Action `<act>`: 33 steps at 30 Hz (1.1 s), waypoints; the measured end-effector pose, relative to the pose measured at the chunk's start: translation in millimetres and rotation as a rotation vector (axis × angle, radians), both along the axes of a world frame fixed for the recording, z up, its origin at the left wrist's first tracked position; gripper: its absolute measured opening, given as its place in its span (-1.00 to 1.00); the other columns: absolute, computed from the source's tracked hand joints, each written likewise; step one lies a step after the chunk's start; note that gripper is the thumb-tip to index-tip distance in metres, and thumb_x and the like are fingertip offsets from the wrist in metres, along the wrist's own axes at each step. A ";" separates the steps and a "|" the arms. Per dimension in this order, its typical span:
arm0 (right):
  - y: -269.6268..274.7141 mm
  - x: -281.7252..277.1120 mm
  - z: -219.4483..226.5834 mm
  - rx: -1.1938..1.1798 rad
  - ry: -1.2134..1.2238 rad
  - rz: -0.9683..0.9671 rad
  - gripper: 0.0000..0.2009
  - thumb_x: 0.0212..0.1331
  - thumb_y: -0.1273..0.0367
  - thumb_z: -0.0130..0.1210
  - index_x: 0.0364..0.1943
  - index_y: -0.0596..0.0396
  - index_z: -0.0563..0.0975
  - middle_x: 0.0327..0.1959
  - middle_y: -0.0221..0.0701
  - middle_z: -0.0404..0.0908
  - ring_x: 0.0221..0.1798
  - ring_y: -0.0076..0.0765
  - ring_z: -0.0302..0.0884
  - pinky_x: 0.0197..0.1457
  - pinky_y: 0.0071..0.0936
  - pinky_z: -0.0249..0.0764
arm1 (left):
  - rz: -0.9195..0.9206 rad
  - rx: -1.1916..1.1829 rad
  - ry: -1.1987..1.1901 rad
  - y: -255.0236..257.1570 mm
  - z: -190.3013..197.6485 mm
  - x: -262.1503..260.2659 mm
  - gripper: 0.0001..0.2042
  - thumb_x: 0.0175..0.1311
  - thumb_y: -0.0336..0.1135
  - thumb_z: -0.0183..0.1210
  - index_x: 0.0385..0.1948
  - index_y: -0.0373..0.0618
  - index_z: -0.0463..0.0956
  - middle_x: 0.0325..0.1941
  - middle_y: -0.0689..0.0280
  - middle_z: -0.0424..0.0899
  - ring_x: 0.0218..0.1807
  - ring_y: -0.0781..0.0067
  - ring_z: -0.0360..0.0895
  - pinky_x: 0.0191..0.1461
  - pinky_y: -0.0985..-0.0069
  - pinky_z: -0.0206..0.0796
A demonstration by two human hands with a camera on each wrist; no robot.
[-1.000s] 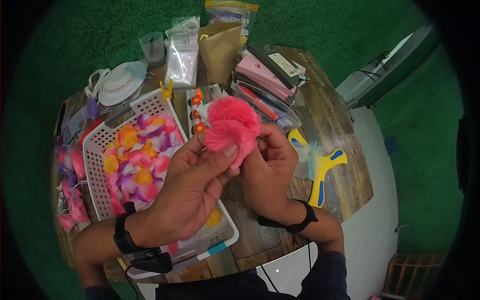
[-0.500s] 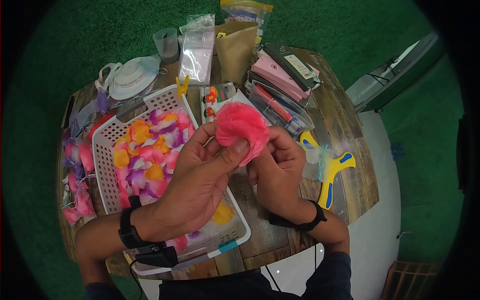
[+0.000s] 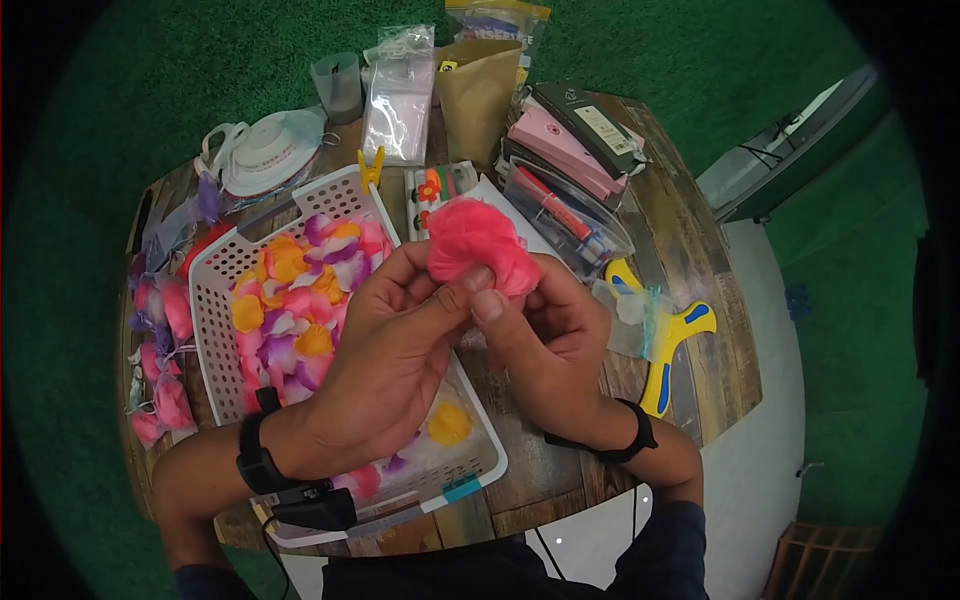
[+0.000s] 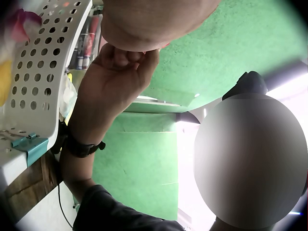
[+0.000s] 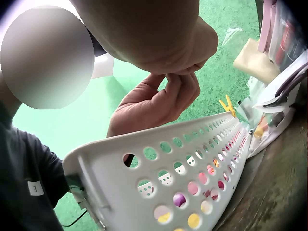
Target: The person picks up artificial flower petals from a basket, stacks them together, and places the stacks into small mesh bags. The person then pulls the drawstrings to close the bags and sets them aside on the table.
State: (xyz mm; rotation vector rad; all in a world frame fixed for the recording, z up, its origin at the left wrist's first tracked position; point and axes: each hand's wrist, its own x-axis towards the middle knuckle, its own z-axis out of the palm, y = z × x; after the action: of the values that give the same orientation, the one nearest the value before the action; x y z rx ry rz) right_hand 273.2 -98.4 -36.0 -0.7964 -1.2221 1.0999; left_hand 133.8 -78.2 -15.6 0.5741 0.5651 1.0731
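Note:
In the head view a ruffled bunch of pink fabric petals (image 3: 480, 240) is held above the table between both hands. The left hand (image 3: 390, 370) pinches its lower left side between thumb and fingers. On the lower right, the right hand (image 3: 555, 350) pinches it too, thumb pressed near the left thumb. Below and left stands a white perforated basket (image 3: 215, 330) with loose pink, orange and purple petals (image 3: 300, 300) in it. Both wrist views show the hands close together: the right hand (image 4: 113, 79) and the left hand (image 5: 154, 103); the pink bunch is mostly hidden there.
A yellow clothes peg (image 3: 371, 168) is on the basket's rim. Behind are a ribbon roll (image 3: 268, 150), a cup (image 3: 338, 85), clear bags (image 3: 397, 110), a brown pouch (image 3: 478, 95) and stacked boxes (image 3: 570, 140). Right lies a yellow-blue tool (image 3: 665, 350); pink sachets (image 3: 172, 400) lie left.
The pink bunch has changed shape and tilt between the fingers. My right thumb has come up over its front, beside the left thumb. The head view has shifted slightly.

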 end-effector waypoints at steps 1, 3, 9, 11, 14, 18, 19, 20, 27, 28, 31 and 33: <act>0.1 -1.0 0.6 -0.062 0.019 -0.012 -0.83 0.34 0.43 0.09 -0.09 0.24 0.51 -0.45 -0.57 0.54 -0.43 -0.80 0.40 -0.35 -0.79 0.31 | -0.018 0.011 -0.002 0.1 -0.3 -0.5 -0.73 0.33 -0.43 0.20 0.01 -0.21 0.39 -0.03 0.27 0.60 -0.06 0.52 0.57 0.00 0.55 0.45; -0.7 0.6 1.4 -0.106 0.064 0.007 -0.84 0.36 0.41 0.07 -0.10 0.22 0.52 -0.45 -0.57 0.54 -0.44 -0.81 0.39 -0.38 -0.77 0.31 | -0.052 0.026 -0.004 0.6 -2.9 -2.7 -0.73 0.32 -0.45 0.20 0.01 -0.21 0.40 -0.04 0.27 0.60 -0.06 0.53 0.57 0.03 0.57 0.43; 5.8 8.0 2.3 -0.224 0.065 0.104 -0.82 0.41 0.37 -0.01 -0.16 0.20 0.54 -0.46 -0.55 0.56 -0.48 -0.77 0.37 -0.46 -0.70 0.30 | -0.088 0.118 0.253 5.0 3.1 -11.9 -0.66 0.27 -0.50 0.23 0.06 -0.22 0.38 -0.07 0.29 0.59 -0.05 0.51 0.56 0.08 0.55 0.43; 9.4 6.0 -2.3 -0.226 0.047 0.095 -0.81 0.41 0.37 -0.02 -0.17 0.21 0.55 -0.46 -0.54 0.57 -0.49 -0.74 0.38 -0.47 -0.68 0.31 | -0.026 0.262 0.451 5.1 12.0 -14.4 -0.63 0.24 -0.50 0.26 0.07 -0.23 0.38 -0.07 0.29 0.59 -0.03 0.54 0.56 0.13 0.55 0.44; 12.2 5.2 -7.4 -0.189 -0.150 0.063 -0.82 0.37 0.38 0.01 -0.21 0.24 0.56 -0.53 -0.47 0.57 -0.53 -0.69 0.38 -0.50 -0.60 0.32 | -0.153 0.374 0.570 13.6 19.3 -26.2 -0.65 0.23 -0.50 0.27 0.03 -0.26 0.41 -0.06 0.29 0.58 -0.01 0.57 0.55 0.12 0.58 0.46; 11.2 9.5 -4.1 -0.120 -0.395 0.038 -0.84 0.25 0.40 0.05 -0.29 0.25 0.54 -0.61 -0.28 0.56 -0.59 -0.43 0.52 -0.51 -0.41 0.38 | -0.211 0.463 0.749 19.8 16.1 -39.9 -0.73 0.26 -0.49 0.24 -0.03 -0.29 0.46 -0.08 0.29 0.60 -0.04 0.58 0.57 0.02 0.60 0.51; 10.2 10.0 -0.7 -0.084 -0.473 0.044 -0.86 0.20 0.41 0.06 -0.32 0.24 0.54 -0.63 -0.22 0.56 -0.60 -0.32 0.56 -0.51 -0.36 0.40 | -0.239 0.426 0.733 21.0 18.2 -43.2 -0.76 0.28 -0.49 0.23 -0.06 -0.31 0.48 -0.11 0.29 0.62 -0.07 0.58 0.59 0.00 0.60 0.52; 9.3 9.6 3.8 -0.078 -0.466 0.049 -0.84 0.13 0.38 0.10 -0.36 0.23 0.51 -0.60 -0.18 0.59 -0.57 -0.19 0.60 -0.48 -0.31 0.44 | -0.266 0.389 0.718 21.3 19.5 -44.6 -0.79 0.30 -0.49 0.21 -0.09 -0.32 0.50 -0.13 0.28 0.64 -0.09 0.59 0.60 -0.02 0.60 0.52; 7.6 5.6 9.2 -0.051 -0.545 0.031 -0.48 -0.05 0.22 0.38 -0.06 0.15 0.41 -0.50 -0.35 0.58 -0.51 -0.38 0.62 -0.44 -0.45 0.52 | -0.208 0.338 0.696 22.3 18.9 -53.3 -0.80 0.33 -0.44 0.18 -0.09 -0.33 0.52 -0.18 0.28 0.67 -0.17 0.61 0.62 -0.09 0.61 0.55; 7.4 5.3 8.6 -0.056 -0.518 0.017 -0.47 -0.06 0.24 0.39 -0.04 0.16 0.40 -0.47 -0.35 0.58 -0.51 -0.41 0.62 -0.44 -0.48 0.52 | -0.195 0.351 0.665 22.5 16.8 -52.8 -0.78 0.33 -0.41 0.20 -0.08 -0.32 0.52 -0.17 0.27 0.67 -0.18 0.60 0.62 -0.08 0.60 0.56; 7.9 4.8 3.8 -0.023 -0.433 -0.018 -0.53 -0.03 0.33 0.38 -0.05 0.15 0.43 -0.37 -0.37 0.60 -0.50 -0.55 0.58 -0.45 -0.59 0.50 | -0.187 0.301 0.628 23.2 17.1 -53.0 -0.77 0.33 -0.40 0.20 -0.07 -0.32 0.51 -0.16 0.27 0.67 -0.17 0.59 0.62 -0.08 0.58 0.57; 7.9 6.5 2.5 -0.001 -0.383 -0.078 -0.69 0.06 0.39 0.33 -0.14 0.15 0.49 -0.39 -0.43 0.60 -0.46 -0.65 0.54 -0.44 -0.66 0.46 | -0.181 0.294 0.627 23.3 16.6 -55.7 -0.76 0.34 -0.39 0.20 -0.06 -0.31 0.51 -0.14 0.26 0.67 -0.16 0.59 0.62 -0.07 0.59 0.56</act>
State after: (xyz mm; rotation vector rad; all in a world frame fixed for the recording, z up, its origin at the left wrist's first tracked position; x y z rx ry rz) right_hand 279.7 -90.4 -33.4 -1.0800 -1.4937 0.9087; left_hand 78.1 -55.0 1.0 1.2172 0.8837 0.7974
